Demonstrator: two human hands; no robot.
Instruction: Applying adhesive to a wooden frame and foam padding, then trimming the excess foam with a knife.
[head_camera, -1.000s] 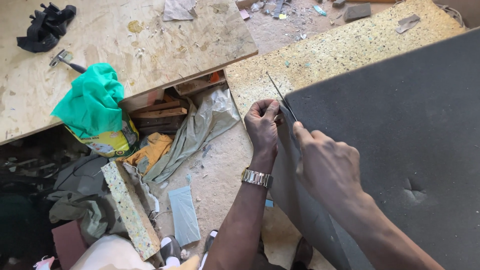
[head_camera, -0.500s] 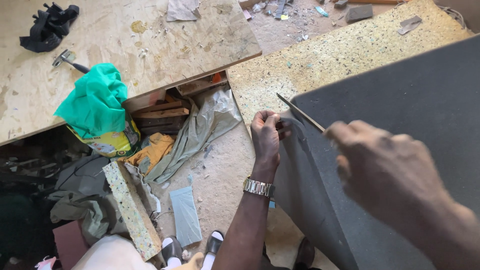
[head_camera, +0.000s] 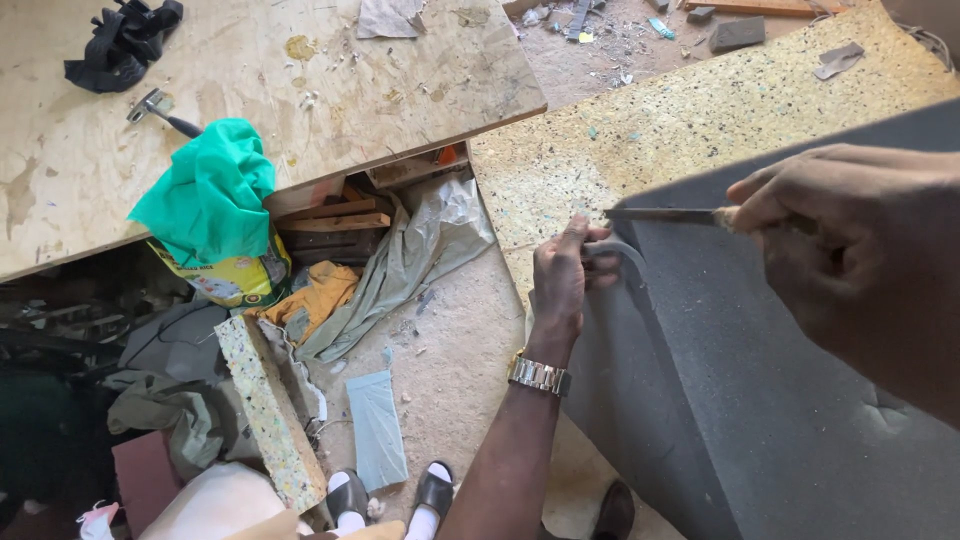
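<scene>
My left hand (head_camera: 562, 275), a metal watch (head_camera: 538, 374) on its wrist, pinches the near corner edge of a dark grey foam sheet (head_camera: 780, 400) and peels a thin strip away. My right hand (head_camera: 850, 235) is close to the camera and grips the handle of a thin blade (head_camera: 655, 214), whose tip lies flat at the sheet's corner just above my left fingers. The grey sheet rests on a speckled yellow foam slab (head_camera: 700, 120).
A plywood board (head_camera: 300, 90) at left carries a hammer (head_camera: 160, 110), black straps (head_camera: 125, 45) and a green cloth (head_camera: 210, 195). Below are wood pieces, a grey plastic sheet (head_camera: 420, 250), a foam block (head_camera: 265, 410), clothes, and sandalled feet (head_camera: 395, 500) on the dusty floor.
My right hand has risen toward the camera and moved right, and the blade has swung from upright to lying flat at the corner. My left hand has kept hold of the edge.
</scene>
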